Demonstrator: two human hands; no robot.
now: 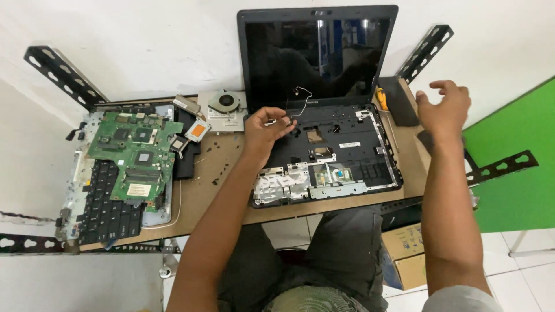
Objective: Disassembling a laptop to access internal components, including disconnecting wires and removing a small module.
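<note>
Your left hand rests on the back left corner of the opened laptop base, fingers curled and pinching the near end of a thin wire. From your fingertips the wire loops up and to the right, toward the hinge below the dark screen, so its free length lies away from you, not toward the table edge. Your right hand hovers open and empty past the base's right edge, well apart from the wire; the left is clearly the nearer. Counted: one laptop base, one screen, one wire, one green circuit board lying on one keyboard at far left, one fan.
</note>
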